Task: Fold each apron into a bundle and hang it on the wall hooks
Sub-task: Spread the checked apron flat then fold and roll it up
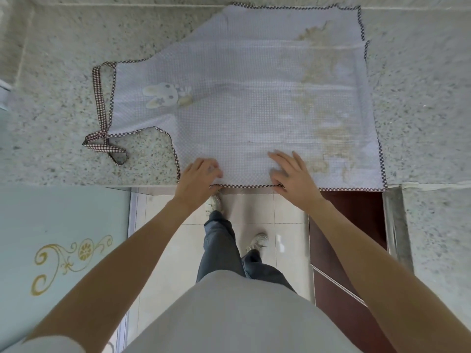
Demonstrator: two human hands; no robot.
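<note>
Lying spread out flat on the speckled stone counter [420, 98]: one pale checked apron [254, 98], with its near edge right at the counter's front lip. Pointing left: the bib end with a little bunny picture [163, 94]. Trailing off that end onto the stone: a checked strap [102, 118], looped and twisted.

Pinching the near hem: the left hand [198, 179], fingers curled onto the cloth. Pressing down a bit further right on the same hem: the right hand [293, 177], fingers spread over the cloth and thumb tucked at the edge, so probably gripping too, though hard telling for sure.

Probably just starting the first fold, lifting this edge up and over.

Possibly going wrong from here:
- Sliding off the front lip toward the floor, since sitting so close to the edge.
- Folding crooked if pulling harder with one hand than the other.
- Getting the loose strap tangled or left sticking out of the bundle.
- Bunching up at the far side, where already looking a bit wavy.

Showing on the right part of the cloth: big yellowish stains [323, 72].

Below the counter: a pale blue cabinet door [51, 225] with gold swirls on the left, a dark red one [356, 225] on the right, and shiny cream floor tiles [173, 250]. Not showing anywhere here: wall hooks.
</note>
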